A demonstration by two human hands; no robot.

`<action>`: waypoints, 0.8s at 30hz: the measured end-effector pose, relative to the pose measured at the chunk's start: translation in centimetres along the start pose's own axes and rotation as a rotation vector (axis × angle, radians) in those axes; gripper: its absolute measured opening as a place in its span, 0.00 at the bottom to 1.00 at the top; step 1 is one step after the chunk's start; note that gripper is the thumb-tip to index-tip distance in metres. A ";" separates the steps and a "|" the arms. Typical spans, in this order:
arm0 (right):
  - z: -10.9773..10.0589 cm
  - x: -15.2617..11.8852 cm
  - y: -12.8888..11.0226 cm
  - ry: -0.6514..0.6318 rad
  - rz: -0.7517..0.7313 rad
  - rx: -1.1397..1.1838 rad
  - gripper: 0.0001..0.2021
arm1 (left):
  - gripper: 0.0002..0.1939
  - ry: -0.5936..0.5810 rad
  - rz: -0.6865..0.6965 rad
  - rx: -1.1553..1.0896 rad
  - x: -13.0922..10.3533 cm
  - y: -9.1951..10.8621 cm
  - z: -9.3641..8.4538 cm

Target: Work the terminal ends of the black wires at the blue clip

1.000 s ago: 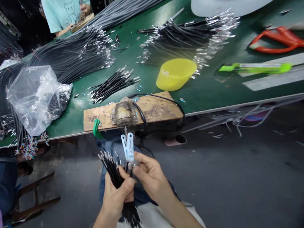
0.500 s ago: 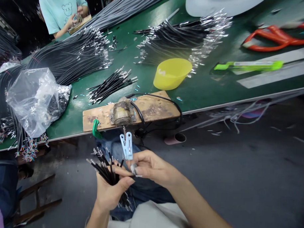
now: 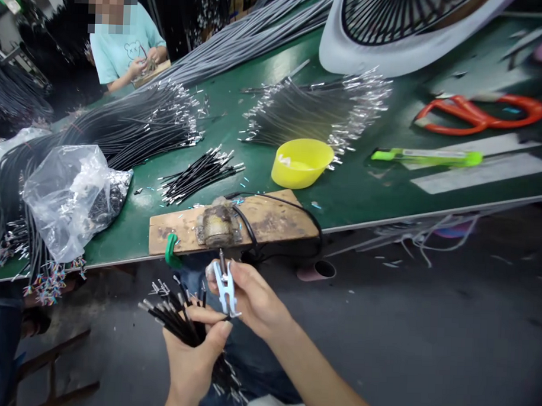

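Raised since the earlier frame: right hand [image 3: 254,300], from beneath the blue clip [image 3: 226,289] to its upper arms, fingers now clamped about them at centre frame. Green table [image 3: 355,197] carries a loose pile of short black cables [image 3: 194,179], left of centre; whether finished or waiting cannot be told. Left hand [image 3: 192,357], lower centre, is wrapped around a cable bundle [image 3: 175,318], thumb and forefinger together just below the clip. Work appears mid-batch, many held pieces apparently remaining.
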State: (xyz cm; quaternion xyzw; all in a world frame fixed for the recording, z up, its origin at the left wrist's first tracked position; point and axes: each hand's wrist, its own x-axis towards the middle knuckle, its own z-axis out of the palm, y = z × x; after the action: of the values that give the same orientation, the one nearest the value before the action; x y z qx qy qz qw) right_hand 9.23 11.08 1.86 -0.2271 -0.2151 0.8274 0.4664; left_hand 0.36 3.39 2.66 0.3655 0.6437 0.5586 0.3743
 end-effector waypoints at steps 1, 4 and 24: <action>-0.2 0.0 0.3 0.008 0.011 0.017 0.20 | 0.06 0.008 -0.004 0.001 0.0 0.0 0.2; -1.4 0.2 1.1 0.041 0.044 0.012 0.23 | 0.06 0.027 -0.011 0.006 -0.1 0.0 0.3; -0.5 -5.5 1.3 0.011 -0.768 -1.158 0.07 | 0.08 -0.085 -0.213 0.084 -2.1 -1.4 -0.6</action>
State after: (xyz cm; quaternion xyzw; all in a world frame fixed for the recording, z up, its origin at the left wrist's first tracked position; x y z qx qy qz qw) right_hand 11.15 5.76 1.69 -0.3513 -0.6846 0.3547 0.5312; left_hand 0.74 1.08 1.44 0.3338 0.6852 0.4722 0.4428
